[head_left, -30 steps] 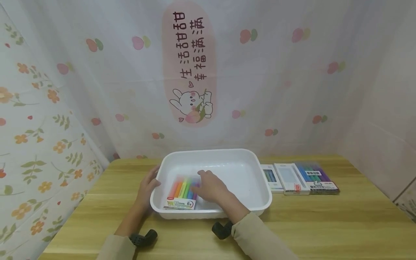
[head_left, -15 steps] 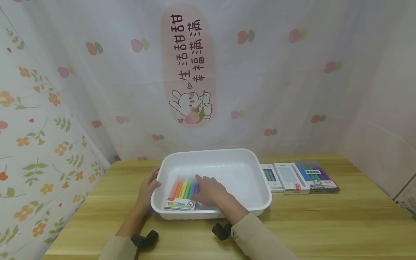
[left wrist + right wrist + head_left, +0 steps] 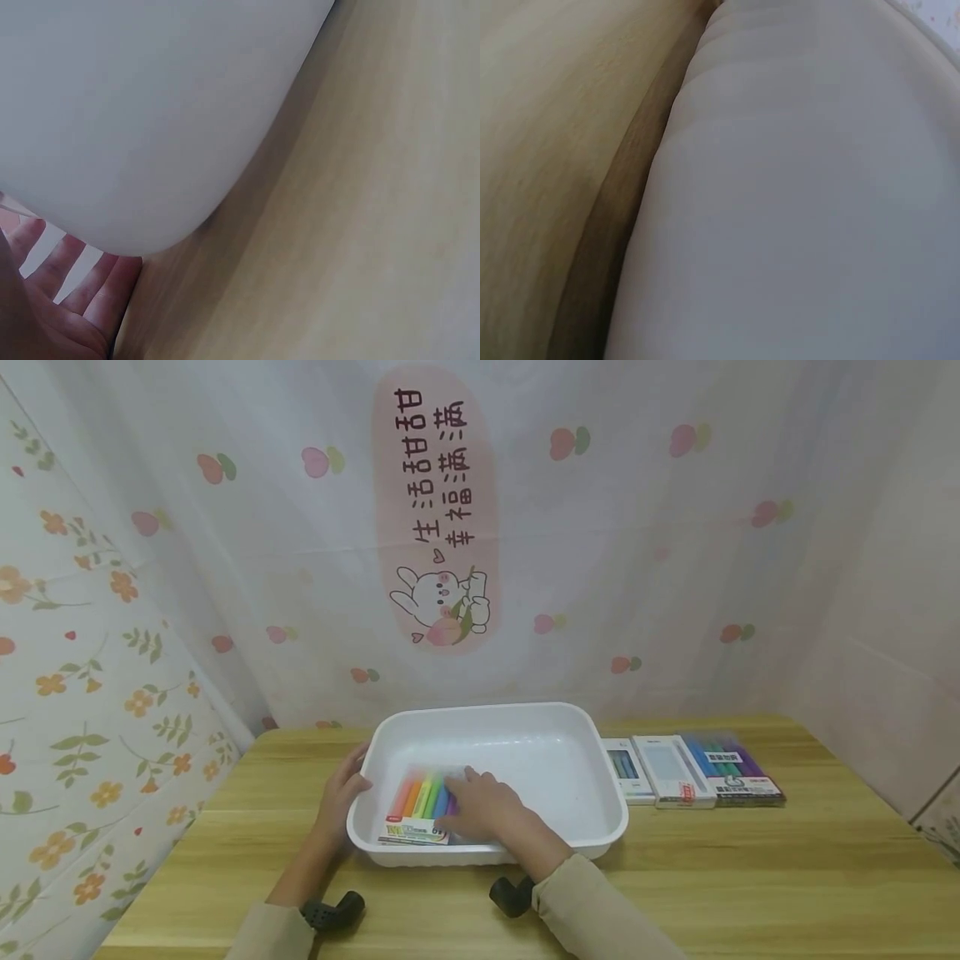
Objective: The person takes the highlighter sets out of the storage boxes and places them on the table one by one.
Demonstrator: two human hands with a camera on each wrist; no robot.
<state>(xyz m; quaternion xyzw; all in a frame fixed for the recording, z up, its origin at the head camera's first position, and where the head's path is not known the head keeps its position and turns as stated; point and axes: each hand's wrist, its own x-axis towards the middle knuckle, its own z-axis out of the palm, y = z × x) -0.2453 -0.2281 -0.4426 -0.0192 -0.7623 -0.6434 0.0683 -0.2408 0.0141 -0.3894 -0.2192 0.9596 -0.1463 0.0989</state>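
Note:
A white plastic basin [image 3: 570, 810] stands on the wooden table. Inside, at its left front, lies a clear pack of highlighters [image 3: 416, 802] in rainbow colours. My left hand [image 3: 341, 793] holds the basin's left side, thumb at the rim. In the left wrist view, the left hand's fingers [image 3: 64, 262] lie along the outside wall. My right hand [image 3: 483, 806] reaches over the front rim and grips the pack's right edge, thumb across its label. Its far fingers are partly hidden. Only the basin's outer wall [image 3: 780, 187] and the table show in the right wrist view.
Right of the basin lie a white box with a window showing blue pens [image 3: 626, 768], a white box [image 3: 673, 771] with a red sticker, and a pack of blue, green and purple pens [image 3: 731, 768]. A printed curtain [image 3: 600, 568] hangs behind the table [image 3: 750, 877].
My right thumb has slid toward the front of the pack, now covering part of the label. The pack and basin have barely moved. My left hand stays at the basin's side.

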